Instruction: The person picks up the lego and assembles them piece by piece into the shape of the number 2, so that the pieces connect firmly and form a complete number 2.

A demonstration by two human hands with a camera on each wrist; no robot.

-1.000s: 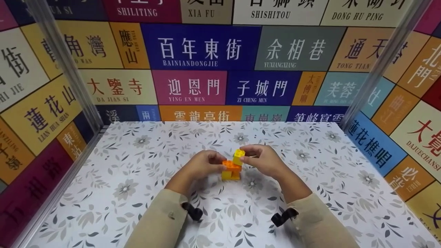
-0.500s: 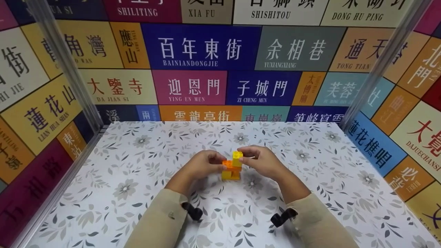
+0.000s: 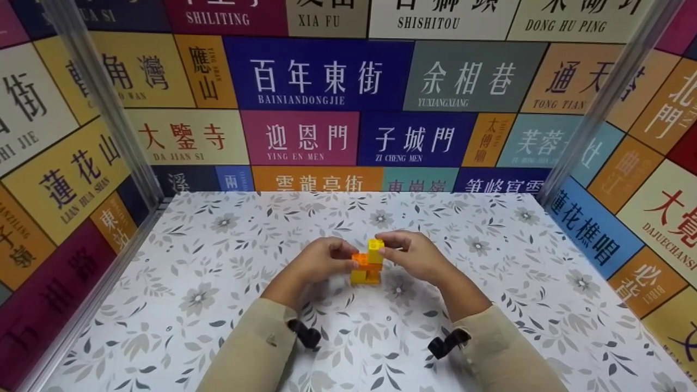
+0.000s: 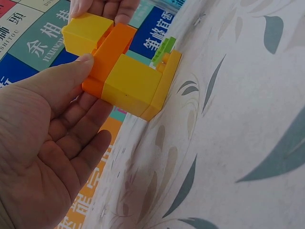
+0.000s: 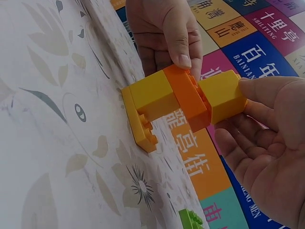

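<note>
A small stack of toy building bricks stands on the table in front of me. Its bottom is a thin yellow brick [image 5: 134,119], with a yellow block [image 4: 131,82] on one end and an orange brick [image 5: 187,95] across the top. My left hand [image 3: 321,261] pinches the orange brick at its left end, thumb on the upper side. With thumb and fingers, my right hand [image 3: 416,255] holds another yellow block [image 3: 375,251] on the orange brick's right end. In the right wrist view, orange studs show along a narrow gap between these two.
A green brick [image 4: 163,51] lies on the table beyond the stack, also seen at the right wrist view's bottom edge. The white tabletop [image 3: 218,337] has a leaf and flower print. Walls with coloured lettered panels [image 3: 316,76] enclose its back and sides.
My right hand has lowered the yellow block slightly onto the orange brick and straightened it from a tilt. In the last half second almost nothing moves; my left hand stays in place.
</note>
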